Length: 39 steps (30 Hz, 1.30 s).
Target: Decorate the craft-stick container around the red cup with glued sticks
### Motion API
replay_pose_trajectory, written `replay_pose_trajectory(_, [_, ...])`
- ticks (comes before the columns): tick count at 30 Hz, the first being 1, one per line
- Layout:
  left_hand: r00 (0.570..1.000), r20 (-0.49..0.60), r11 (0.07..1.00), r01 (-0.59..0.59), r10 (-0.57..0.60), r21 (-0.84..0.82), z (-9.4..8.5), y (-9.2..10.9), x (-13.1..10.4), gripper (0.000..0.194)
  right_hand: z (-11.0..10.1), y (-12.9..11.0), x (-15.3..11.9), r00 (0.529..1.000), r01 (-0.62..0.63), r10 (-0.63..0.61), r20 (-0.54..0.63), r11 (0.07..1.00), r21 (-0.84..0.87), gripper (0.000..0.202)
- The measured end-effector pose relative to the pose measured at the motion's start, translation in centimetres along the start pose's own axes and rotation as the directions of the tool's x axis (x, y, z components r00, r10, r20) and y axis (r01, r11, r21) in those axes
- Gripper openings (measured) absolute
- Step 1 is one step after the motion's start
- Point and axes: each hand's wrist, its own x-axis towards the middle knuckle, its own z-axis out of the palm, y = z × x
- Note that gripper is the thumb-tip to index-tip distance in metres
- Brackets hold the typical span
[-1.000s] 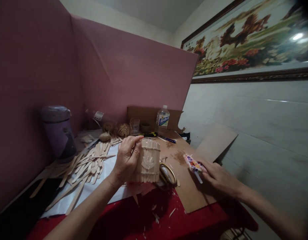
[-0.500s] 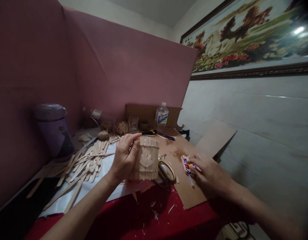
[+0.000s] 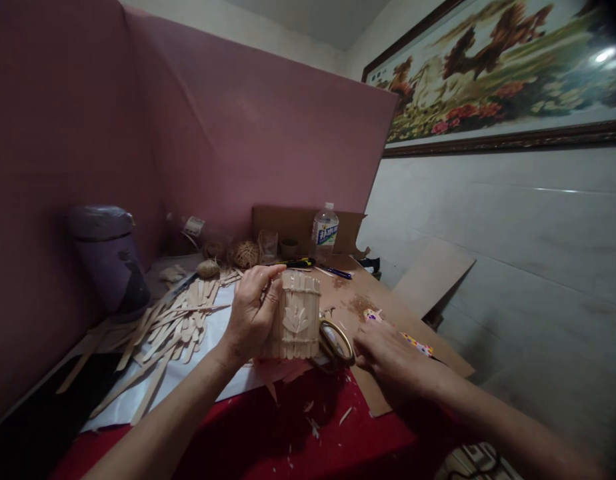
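My left hand [image 3: 255, 310] is wrapped round a small upright holder built of wooden craft sticks [image 3: 303, 310], its thumb and fingers on the left side. A pale leaf shape is stuck on the front, with twisted cord bands above and below. My right hand [image 3: 388, 353] is over the brown board, its fingers curled down and their tips hidden. Partly behind it shows a colourful patterned tool [image 3: 417, 345], seemingly a glue gun with a dark cord. Scissors with gold-coloured handles [image 3: 337, 341] lie between the holder and my right hand.
Loose craft sticks [image 3: 183, 320] are heaped on white paper at left, near a purple tumbler [image 3: 105, 260]. Twine balls [image 3: 245, 254], a plastic bottle [image 3: 326, 230], a yellow-black cutter [image 3: 301, 263] and a blue pen [image 3: 338, 273] are behind. Shavings dot the red cloth [image 3: 268, 433].
My right hand has moved left and slightly down, towards the scissors. The patterned tool, earlier under its fingers, now shows behind the hand. My left hand keeps the holder nearly still.
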Motion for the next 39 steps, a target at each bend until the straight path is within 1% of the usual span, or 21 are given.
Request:
replay_pose_trajectory(4, [1.0,0.001,1.0,0.006,-0.006,0.002,0.0,0.0,0.0,0.024,0.0,-0.1,0.0,0.999,0.034,-0.034,0.01,0.999,-0.002,0.012])
replay_pose_trajectory(7, [1.0,0.001,1.0,0.009,-0.009,-0.004,0.0,0.1,-0.1,0.024,-0.1,-0.5,-0.3,0.997,0.08,-0.079,-0.024,0.996,0.033,0.015])
replay_pose_trajectory(9, [1.0,0.001,1.0,0.009,-0.009,-0.004,0.0,0.1,-0.1,0.024,-0.6,-0.7,-0.5,0.995,0.091,-0.088,-0.045,0.994,0.058,0.018])
replay_pose_trajectory(12, [1.0,0.003,1.0,0.008,-0.008,0.004,-0.1,0.1,-0.1,0.024,-2.2,-0.9,-0.5,0.996,0.028,-0.019,-0.089,0.994,0.101,0.02])
replay_pose_trajectory(13, [1.0,0.002,1.0,0.006,-0.006,0.004,-0.1,0.1,-0.1,0.024,-2.9,-0.9,-0.4,0.993,0.008,0.01,-0.12,0.989,0.148,0.019])
replay_pose_trajectory(15, [1.0,0.002,1.0,0.004,-0.004,0.002,0.0,0.1,-0.1,0.024,-4.3,-1.0,-0.2,0.976,0.022,0.039,-0.213,0.96,0.279,0.012])
replay_pose_trajectory(18, [1.0,0.0,1.0,0.007,-0.007,-0.003,0.0,0.0,0.0,0.024,-6.0,-1.5,0.3,0.947,0.101,0.051,-0.316,0.89,0.446,0.013])
replay_pose_trajectory(20, [1.0,-0.001,1.0,0.006,-0.006,-0.006,0.0,0.0,-0.1,0.024,-6.7,-2.2,0.5,0.943,0.127,0.062,-0.327,0.841,0.526,0.011])
replay_pose_trajectory(23, [1.0,-0.004,1.0,0.002,-0.002,-0.005,0.0,0.1,-0.2,0.024,-7.3,-3.4,0.8,0.952,0.152,0.061,-0.3,0.757,0.636,0.013])
replay_pose_trajectory(25, [1.0,-0.002,1.0,0.008,-0.008,0.0,-0.1,0.1,-0.2,0.024,-7.5,-4.2,1.0,0.957,0.171,0.042,-0.288,0.72,0.672,0.014])
replay_pose_trajectory(28, [1.0,0.007,1.0,0.018,-0.018,0.005,-0.1,0.2,-0.3,0.024,-7.8,-5.2,1.5,0.946,0.238,-0.022,-0.325,0.729,0.642,0.018])
replay_pose_trajectory(34, [1.0,0.003,1.0,0.017,-0.017,0.013,0.0,0.3,-0.3,0.024,-9.0,-6.3,2.5,0.89,0.338,-0.125,-0.439,0.827,0.45,0.03])
replay_pose_trajectory(37, [1.0,0.002,1.0,0.012,-0.012,0.019,0.0,0.3,-0.3,0.023,-9.0,-6.3,3.2,0.872,0.398,-0.193,-0.449,0.813,0.425,0.039])
replay_pose_trajectory(39, [1.0,-0.002,1.0,0.002,-0.002,0.024,0.0,0.2,-0.3,0.023,-8.9,-6.3,3.6,0.875,0.407,-0.194,-0.444,0.791,0.456,0.04])
